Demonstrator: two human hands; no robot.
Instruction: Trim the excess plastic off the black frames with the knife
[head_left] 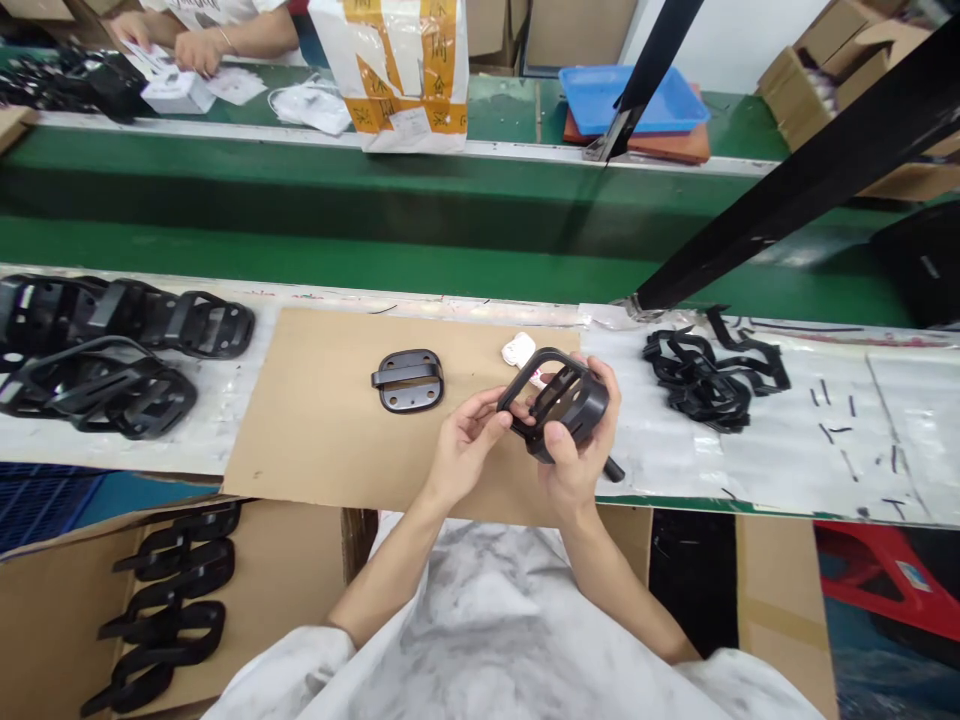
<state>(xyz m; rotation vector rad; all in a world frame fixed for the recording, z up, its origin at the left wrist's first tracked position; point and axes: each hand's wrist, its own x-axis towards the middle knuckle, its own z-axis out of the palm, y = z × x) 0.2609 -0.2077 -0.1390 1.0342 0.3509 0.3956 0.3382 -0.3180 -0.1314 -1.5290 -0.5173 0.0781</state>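
Over the cardboard sheet (315,420), my right hand (579,455) is wrapped round a black plastic bracket (574,405) with a looped frame, held tilted. My left hand (474,435) pinches the left edge of that loop between thumb and fingers. A dark rod-like end (614,469) sticks out below my right hand; the rest of it is hidden. Flat on the cardboard to the left lies a black rounded plate (412,397) with a band across it. Behind the bracket is a small white object (518,349), partly covered.
Black brackets (135,310) are heaped at the left; black strap-like parts (709,380) and scraps lie at the right. An open carton (277,590) holds more black parts. A slanting black post (795,165) rises at the right. Across the bench, a person's hands (199,50) handle a white box.
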